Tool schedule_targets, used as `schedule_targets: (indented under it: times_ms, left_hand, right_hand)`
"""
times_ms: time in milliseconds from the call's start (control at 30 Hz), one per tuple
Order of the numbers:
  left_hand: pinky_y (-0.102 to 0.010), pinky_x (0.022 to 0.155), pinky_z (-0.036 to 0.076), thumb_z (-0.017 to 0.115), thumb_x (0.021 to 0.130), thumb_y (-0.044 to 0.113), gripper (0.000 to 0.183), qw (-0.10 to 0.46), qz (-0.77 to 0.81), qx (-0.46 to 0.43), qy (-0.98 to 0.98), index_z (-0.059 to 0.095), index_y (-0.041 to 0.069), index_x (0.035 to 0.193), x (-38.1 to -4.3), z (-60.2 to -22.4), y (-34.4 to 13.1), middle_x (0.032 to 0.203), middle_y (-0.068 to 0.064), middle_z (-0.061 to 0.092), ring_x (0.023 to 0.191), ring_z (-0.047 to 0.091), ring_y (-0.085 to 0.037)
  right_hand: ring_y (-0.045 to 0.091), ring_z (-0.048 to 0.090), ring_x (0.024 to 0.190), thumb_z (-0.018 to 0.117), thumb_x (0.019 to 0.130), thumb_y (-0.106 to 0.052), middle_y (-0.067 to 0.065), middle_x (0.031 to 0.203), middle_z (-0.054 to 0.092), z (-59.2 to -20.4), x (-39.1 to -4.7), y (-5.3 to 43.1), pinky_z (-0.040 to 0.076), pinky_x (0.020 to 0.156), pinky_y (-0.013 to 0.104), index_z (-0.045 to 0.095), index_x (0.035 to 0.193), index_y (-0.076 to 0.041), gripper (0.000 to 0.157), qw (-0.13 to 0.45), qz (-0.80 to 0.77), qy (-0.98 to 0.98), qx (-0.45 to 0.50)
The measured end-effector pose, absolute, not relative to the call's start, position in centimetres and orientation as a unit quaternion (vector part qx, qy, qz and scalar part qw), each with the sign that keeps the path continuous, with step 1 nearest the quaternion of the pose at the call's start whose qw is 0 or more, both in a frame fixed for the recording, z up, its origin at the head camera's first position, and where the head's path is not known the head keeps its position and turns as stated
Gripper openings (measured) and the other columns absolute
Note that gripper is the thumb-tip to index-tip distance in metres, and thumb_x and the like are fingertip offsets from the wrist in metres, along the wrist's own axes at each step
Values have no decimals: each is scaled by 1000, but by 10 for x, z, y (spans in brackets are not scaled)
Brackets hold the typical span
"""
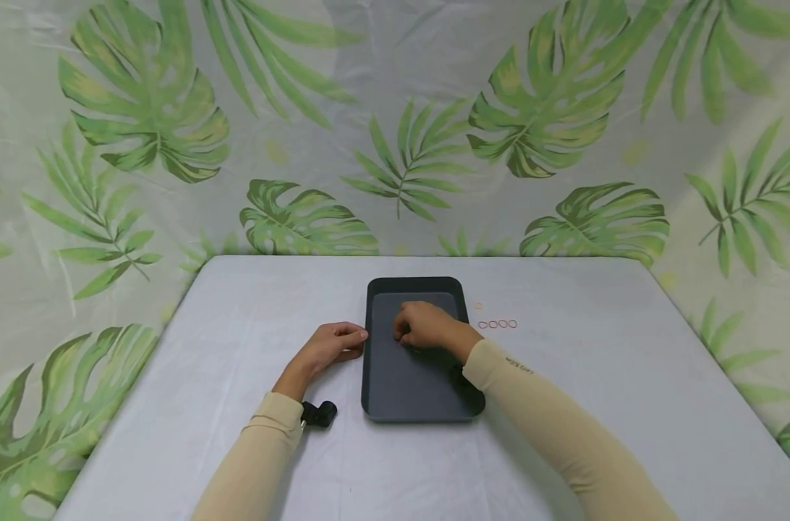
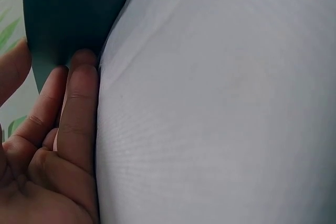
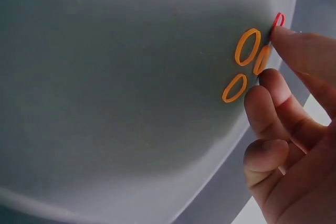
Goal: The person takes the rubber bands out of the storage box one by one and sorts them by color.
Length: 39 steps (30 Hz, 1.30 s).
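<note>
"What is the left hand point(image 1: 326, 351) up to?"

"Its fingers lie fairly straight against the outer wall of the dark tray point(image 1: 395, 383), steadying it, I'd guess. Below them, at the wrist, sits a small black device point(image 1: 320, 414)."

"And the work itself?"

"Inside the tray, at the right hand point(image 1: 430, 325). Three orange bands point(image 3: 238, 50) lie close by its fingertips, and a red band point(image 3: 283, 19) shows right at the thumb tip."

"Pinched?"

"I can't tell. The fingers are bent, but the thumb hides any contact."

"So which step is this?"

"Handling the small bands, by my reading; picking up or setting down, I couldn't say. The next move calls for a light fingertip touch that leaves neighbouring bands undisturbed."

"Anything in the way?"

"The tray's raised right side stands between those fingers and four red bands point(image 1: 498, 325), lined up on the white table point(image 1: 564, 304) to their right. One pale orange band point(image 1: 478, 306) lies just beyond that row."
</note>
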<state>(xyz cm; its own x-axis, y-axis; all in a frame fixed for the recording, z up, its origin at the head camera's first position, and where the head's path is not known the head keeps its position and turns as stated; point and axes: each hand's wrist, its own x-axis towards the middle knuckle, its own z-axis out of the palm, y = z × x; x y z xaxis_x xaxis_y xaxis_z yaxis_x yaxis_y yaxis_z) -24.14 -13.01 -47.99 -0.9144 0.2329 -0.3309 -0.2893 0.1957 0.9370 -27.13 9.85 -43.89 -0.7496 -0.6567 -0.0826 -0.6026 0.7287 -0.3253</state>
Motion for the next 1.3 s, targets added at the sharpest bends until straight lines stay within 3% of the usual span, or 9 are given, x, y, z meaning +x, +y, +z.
schedule_targets:
  times_ms: [233,733,967,1300]
  left_hand:
    - [-31,95,58,64,98,18,33,205,636,-9,744,65,-4,122,-241,-481,-131,114,-8,66,95,63,-8]
    - [-27,90,58,66,96,17,33,202,638,-8,743,65,-5,120,-243,-482,-131,107,-5,67,92,63,-8]
    - [-27,89,59,66,96,17,32,202,638,-9,743,66,-5,120,-244,-482,-131,105,-3,68,91,63,-7]
    - [-25,88,58,65,96,15,31,205,641,-14,739,66,-5,120,-242,-482,-131,103,-1,68,90,63,-6]
  right_hand:
    - [13,55,76,74,86,-10,3,91,59,-440,-271,98,50,68,28,74,83,-15,6,86,-134,923,-349]
    - [15,55,77,73,86,-9,3,90,58,-439,-272,101,51,70,29,75,83,-12,4,98,-140,925,-339]
    - [14,54,73,72,84,-7,3,86,56,-434,-270,103,49,66,28,72,76,-14,10,88,-156,914,-365]
    - [16,63,84,74,87,-12,5,98,65,-423,-270,109,54,75,28,77,88,-11,4,69,-200,907,-365]
